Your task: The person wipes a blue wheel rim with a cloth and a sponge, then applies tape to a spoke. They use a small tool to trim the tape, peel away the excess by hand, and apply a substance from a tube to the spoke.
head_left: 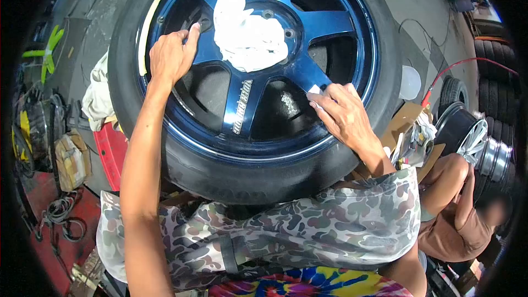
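A blue spoked wheel rim (324, 25) with a black tire (379, 38) around it lies before me, over my camouflage-clothed lap. My left hand (173, 55) is closed at the rim's left side, fingers curled down by a spoke and thumb on top. In my right hand (345, 114), a small white piece of cloth or paper (314, 89) is pinched against the lower right spoke. A crumpled white cloth (250, 38) covers much of the hub. Pale yellow tape (147, 33) follows the rim's left edge. White lettering (242, 107) marks the lower spoke.
To the right, a seated person (454, 225) is beside loose rims (495, 159) and stacked tires (492, 88). A red hose (456, 66) runs there. An open cardboard box (401, 124) stands near my right wrist. Leftward are a red panel (110, 151) and coiled cable (63, 212).
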### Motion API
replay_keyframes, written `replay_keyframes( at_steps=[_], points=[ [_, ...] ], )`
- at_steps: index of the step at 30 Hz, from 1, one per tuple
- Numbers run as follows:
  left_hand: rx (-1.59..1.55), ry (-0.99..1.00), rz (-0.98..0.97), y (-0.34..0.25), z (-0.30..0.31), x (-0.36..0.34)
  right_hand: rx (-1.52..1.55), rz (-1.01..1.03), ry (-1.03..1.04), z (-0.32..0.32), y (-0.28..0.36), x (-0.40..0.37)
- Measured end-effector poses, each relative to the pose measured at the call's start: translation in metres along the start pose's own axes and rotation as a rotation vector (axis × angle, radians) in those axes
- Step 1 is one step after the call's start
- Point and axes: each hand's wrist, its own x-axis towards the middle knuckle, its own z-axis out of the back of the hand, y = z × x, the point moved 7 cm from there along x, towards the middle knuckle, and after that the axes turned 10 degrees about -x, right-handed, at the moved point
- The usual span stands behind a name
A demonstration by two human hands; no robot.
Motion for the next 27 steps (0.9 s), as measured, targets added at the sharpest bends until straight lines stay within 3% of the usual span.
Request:
replay_keyframes(
  at_steps=[12,15,22,27],
  points=[
    [-0.015,-0.03,-0.022,0.004,0.0,0.001,-0.031,0.054,0.012,-0.002,0.003,0.0],
    [-0.021,-0.049,-0.036,0.004,0.001,0.0,-0.05,0.028,0.098,-0.006,-0.001,-0.008],
    [-0.005,-0.052,-0.022,0.007,-0.002,0.002,-0.019,0.044,0.045,-0.003,0.0,-0.005],
    [0.021,0.033,0.014,0.007,-0.002,0.003,-0.023,0.018,0.07,-0.005,-0.001,-0.009]
  ],
)
